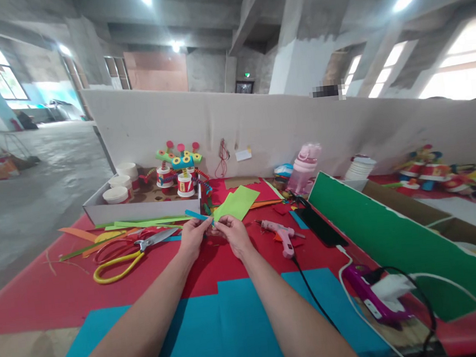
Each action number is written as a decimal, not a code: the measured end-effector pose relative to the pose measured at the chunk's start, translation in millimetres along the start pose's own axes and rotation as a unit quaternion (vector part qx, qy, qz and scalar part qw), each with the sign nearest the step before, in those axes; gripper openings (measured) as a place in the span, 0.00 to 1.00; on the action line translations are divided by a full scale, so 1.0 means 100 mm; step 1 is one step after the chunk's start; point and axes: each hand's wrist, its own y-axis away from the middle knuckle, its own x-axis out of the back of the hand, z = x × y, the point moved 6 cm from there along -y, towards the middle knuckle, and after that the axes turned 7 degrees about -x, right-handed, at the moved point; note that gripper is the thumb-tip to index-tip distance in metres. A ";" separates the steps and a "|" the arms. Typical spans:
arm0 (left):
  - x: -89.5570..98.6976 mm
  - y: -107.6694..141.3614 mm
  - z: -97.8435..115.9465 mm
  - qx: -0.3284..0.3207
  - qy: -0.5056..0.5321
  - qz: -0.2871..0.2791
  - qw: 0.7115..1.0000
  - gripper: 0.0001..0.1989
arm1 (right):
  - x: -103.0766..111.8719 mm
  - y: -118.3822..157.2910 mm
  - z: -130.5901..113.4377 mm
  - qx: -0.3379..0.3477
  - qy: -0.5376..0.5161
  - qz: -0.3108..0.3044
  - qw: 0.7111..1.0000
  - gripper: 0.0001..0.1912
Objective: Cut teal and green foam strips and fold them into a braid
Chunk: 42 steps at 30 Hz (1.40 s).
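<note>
A narrow blue paper strip is pinched in the fingers of my left hand, one end sticking out to the upper left. My right hand is closed at the strip's other end, close against the left fingertips. The small part between the fingers is hidden. Just beyond my right hand lie light green paper sheets. Large scissors with red and yellow handles rest left of my left hand, blades partly apart. To the right of my right hand is a pink glue gun.
A white box at the back left holds paper cups and cup figures. A pink bottle, a phone, a green panel and a purple power strip stand or lie right. Blue sheets cover the front.
</note>
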 end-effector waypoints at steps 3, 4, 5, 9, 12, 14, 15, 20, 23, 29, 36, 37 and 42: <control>-0.01 0.00 0.01 -0.008 0.022 -0.006 1.000 0.14 | 0.01 -0.01 -0.02 0.010 -0.018 0.002 1.000 0.16; -0.01 0.00 0.01 -0.010 0.027 -0.012 1.000 0.14 | 0.02 -0.01 -0.02 0.013 -0.029 0.006 0.999 0.16; -0.02 0.00 0.01 -0.009 0.031 -0.021 0.999 0.14 | 0.03 -0.01 -0.03 0.017 -0.041 0.011 0.999 0.16; -0.06 0.02 -0.01 0.010 0.029 -0.055 0.998 0.16 | 0.05 -0.01 -0.06 0.029 -0.074 0.027 0.996 0.16; -0.06 0.02 -0.03 0.022 0.014 -0.063 0.998 0.17 | 0.02 -0.01 -0.05 0.031 -0.071 0.014 0.997 0.16; -0.06 0.02 -0.03 0.024 0.009 -0.063 0.998 0.17 | -0.01 -0.02 -0.02 0.028 -0.060 0.002 0.998 0.16; -0.05 0.01 -0.04 0.023 0.007 -0.061 0.998 0.16 | -0.01 -0.02 0.00 0.024 -0.055 -0.002 0.998 0.16; -0.04 0.01 -0.04 0.020 0.016 -0.042 0.999 0.16 | -0.03 -0.03 0.02 0.019 -0.040 -0.005 0.999 0.14; -0.06 0.02 -0.05 0.030 0.032 -0.042 0.998 0.17 | -0.02 -0.02 -0.01 0.029 -0.042 0.004 0.999 0.13; -0.03 0.01 -0.04 0.017 -0.003 -0.025 1.000 0.16 | -0.01 -0.02 0.00 0.022 -0.019 0.020 0.999 0.12; -0.03 -0.01 -0.05 0.026 0.028 -0.031 0.999 0.14 | -0.01 -0.01 -0.01 -0.013 -0.090 -0.022 0.996 0.13; -0.03 0.00 -0.05 0.028 0.032 -0.035 0.998 0.14 | -0.01 -0.01 0.00 -0.019 -0.098 -0.028 0.995 0.14; -0.03 0.00 -0.04 0.026 0.029 -0.037 0.999 0.13 | -0.03 -0.01 0.04 -0.030 -0.092 -0.063 0.993 0.17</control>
